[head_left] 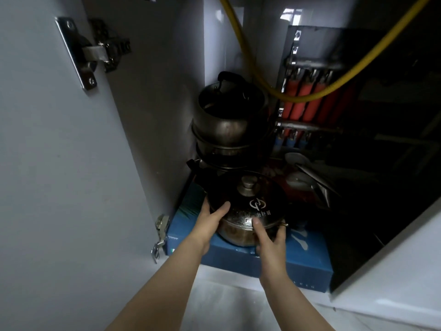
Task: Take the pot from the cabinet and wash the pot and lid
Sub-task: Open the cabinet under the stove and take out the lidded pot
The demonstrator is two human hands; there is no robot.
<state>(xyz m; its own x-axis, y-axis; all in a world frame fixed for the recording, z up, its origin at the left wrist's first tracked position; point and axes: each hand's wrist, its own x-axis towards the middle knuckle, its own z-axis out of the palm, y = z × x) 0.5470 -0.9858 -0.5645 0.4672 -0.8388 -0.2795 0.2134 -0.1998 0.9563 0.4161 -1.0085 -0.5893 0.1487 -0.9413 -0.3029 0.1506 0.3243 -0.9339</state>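
A steel pot (235, 231) sits on a blue box (307, 259) inside the open cabinet. A dark glass lid (257, 201) with a metal knob and a white logo covers it. My left hand (211, 220) grips the pot's left side, thumb lying on the lid's edge. My right hand (268, 237) holds the pot's front right, thumb pressed on the rim near a small side handle. The pot's lower part is hidden behind my hands.
Behind the pot rises a stack of steel pots topped by a kettle (226, 111). A yellow hose (281, 91) loops overhead past red pipes (305, 99). The cabinet door (47, 163) with hinges stands open at left. Dishes and utensils (305, 177) lie at right.
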